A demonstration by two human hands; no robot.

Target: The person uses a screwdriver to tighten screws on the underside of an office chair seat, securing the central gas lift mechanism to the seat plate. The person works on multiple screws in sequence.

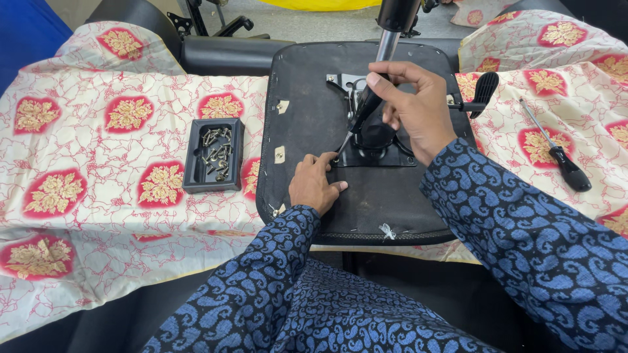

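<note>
Head view: black tray [213,155] holding loose screws [218,154], left of upturned chair seat [307,196]. Right hand [412,108] closed round screwdriver [362,114], tip at metal plate [366,157]. Left hand [316,184] half-curled, empty, fingertips steadying beside tip.

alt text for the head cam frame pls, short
The right hand drives a black-handled screwdriver into the metal plate on an upturned chair seat, the left hand steadying beside the tip. A tray of screws and a second screwdriver lie on patterned cloth.
</note>
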